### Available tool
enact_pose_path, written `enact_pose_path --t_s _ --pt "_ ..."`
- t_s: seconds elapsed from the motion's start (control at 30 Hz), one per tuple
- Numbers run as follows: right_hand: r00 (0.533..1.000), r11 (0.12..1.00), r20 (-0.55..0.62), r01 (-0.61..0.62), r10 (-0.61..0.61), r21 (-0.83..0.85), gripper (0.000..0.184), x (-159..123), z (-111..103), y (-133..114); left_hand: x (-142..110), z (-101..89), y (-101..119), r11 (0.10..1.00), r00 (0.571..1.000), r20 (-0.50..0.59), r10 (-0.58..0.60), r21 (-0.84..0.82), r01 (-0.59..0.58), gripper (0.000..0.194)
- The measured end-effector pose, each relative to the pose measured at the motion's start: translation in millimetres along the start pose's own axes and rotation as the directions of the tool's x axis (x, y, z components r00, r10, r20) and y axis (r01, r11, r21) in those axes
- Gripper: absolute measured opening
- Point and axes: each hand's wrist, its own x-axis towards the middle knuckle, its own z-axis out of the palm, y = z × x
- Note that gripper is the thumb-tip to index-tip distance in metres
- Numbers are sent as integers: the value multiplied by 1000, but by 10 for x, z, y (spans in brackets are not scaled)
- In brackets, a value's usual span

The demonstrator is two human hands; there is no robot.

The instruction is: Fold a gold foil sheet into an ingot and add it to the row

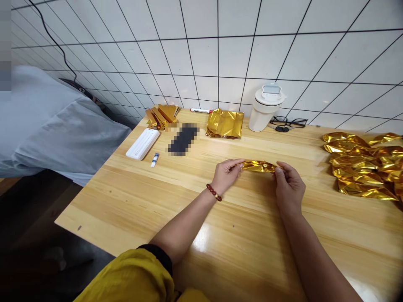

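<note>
A folded piece of gold foil paper stretches between my two hands, held a little above the wooden table. My left hand pinches its left end between thumb and fingers; a bracelet of dark red beads circles that wrist. At the other end, my right hand grips the foil with thumb and fingers. Several folded gold foil pieces lie in overlapping rows at the right. Behind my hands, a stack of flat gold foil sheets rests near the wall.
Along the tiled wall stand a white lidded cup, glasses, a marker and gold strips. A white box-shaped device, a small blue-and-white item and a blurred dark object lie left. Someone in grey clothing is beyond the table's left edge.
</note>
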Motion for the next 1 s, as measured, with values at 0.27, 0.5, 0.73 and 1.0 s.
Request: enact_pose_path --t_s 0.27,0.5,0.73,1.0 --pt "1000 998 30 -7 9 -60 32 -3 -4 -10 3 -14 -23 988 991 49 122 86 -125 24" --pt "999 998 52 -10 13 -59 32 -5 -1 4 -10 1 -9 1000 999 45 -30 7 30 38" --pt "987 990 138 93 -78 -110 27 -40 -3 2 -3 0 48 998 999 -3 -40 -53 39 37" --pt "998 999 60 10 -8 -33 30 -6 0 0 8 11 79 991 997 -14 -74 -114 72 33"
